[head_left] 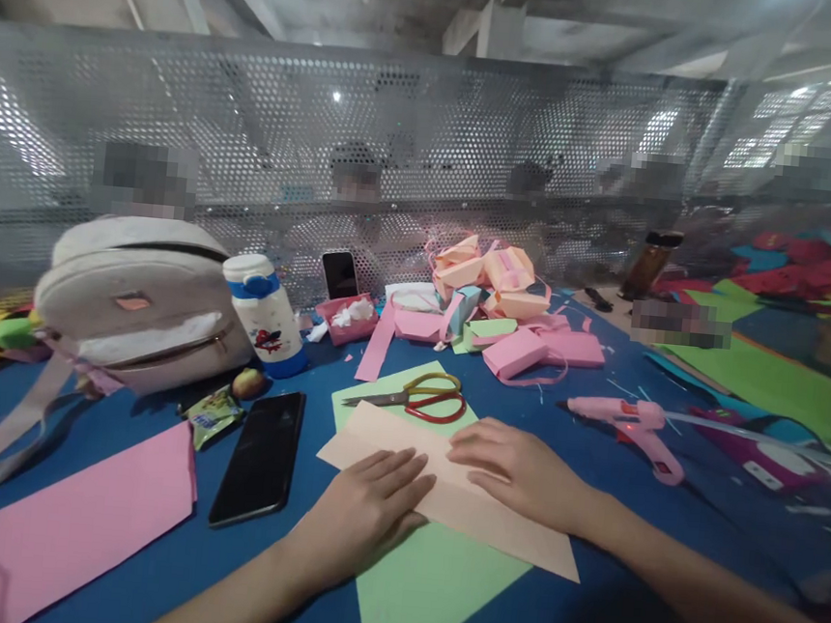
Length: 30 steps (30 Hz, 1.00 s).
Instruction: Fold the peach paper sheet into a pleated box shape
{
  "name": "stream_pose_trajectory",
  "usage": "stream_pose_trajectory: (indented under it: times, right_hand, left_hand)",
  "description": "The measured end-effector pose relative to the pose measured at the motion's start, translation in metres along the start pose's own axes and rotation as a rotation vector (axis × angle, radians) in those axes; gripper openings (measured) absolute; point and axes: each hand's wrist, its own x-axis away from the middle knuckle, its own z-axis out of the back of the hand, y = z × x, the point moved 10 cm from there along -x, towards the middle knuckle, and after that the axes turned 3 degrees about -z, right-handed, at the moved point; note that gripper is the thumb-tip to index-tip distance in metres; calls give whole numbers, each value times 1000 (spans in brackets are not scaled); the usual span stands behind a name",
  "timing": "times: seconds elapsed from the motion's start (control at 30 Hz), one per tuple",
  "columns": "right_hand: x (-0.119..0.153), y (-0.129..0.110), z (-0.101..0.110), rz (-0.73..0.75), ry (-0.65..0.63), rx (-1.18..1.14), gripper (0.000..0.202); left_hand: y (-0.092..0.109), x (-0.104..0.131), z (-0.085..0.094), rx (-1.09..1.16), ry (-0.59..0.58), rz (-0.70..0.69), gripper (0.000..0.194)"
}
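Observation:
A strip of peach paper [512, 535] lies slantwise over a green sheet [427, 594] on the blue table. My left hand [374, 502] rests flat on the peach paper's left half, fingers stretched out. On its upper right part lies my right hand [518, 466], also with fingers extended and holding nothing. A crease seems to run lengthwise along the peach paper between the hands. Scissors [415, 399] with a yellow and a red handle lie just beyond, on the green sheet, blades pointing left.
A pink glue gun [630, 427] lies to the right. Left are a black phone [258, 458], pink paper [77, 524], a snack packet [213, 417], a bottle [266, 318] and a pale backpack [139, 316]. Folded paper pieces [491, 279] are heaped before a perforated metal screen [433, 109].

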Motion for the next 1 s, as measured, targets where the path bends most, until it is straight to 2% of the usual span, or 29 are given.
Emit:
stream_pose_trajectory:
  times: [0.07,0.17,0.33,0.43,0.53,0.63,0.7,1.0]
  right_hand:
    - [0,7,-8,-18,-19,13,30]
    - [1,15,-10,-76,-13,-6,39]
    - [-1,18,-9,-127,-39,-12,41]
    - [-2,16,-12,-134,-65,4,54]
    - [-3,14,-14,-128,-84,21,67]
    - [-2,13,-15,-120,-85,38,64]
    - [-1,14,-15,-115,-76,52,59]
    - [2,19,-14,-137,-61,101,57]
  left_hand:
    - [1,2,-3,6,-46,-21,41]
    - [3,5,-6,8,-101,-52,48]
    - [2,6,-6,53,-128,-49,50]
    - [3,5,-6,35,-135,-61,49]
    - [8,4,0,43,-55,-93,41]
    - [17,3,12,49,83,-160,28]
    - [21,4,15,52,127,-189,24]
    - [12,0,8,89,71,-102,26]
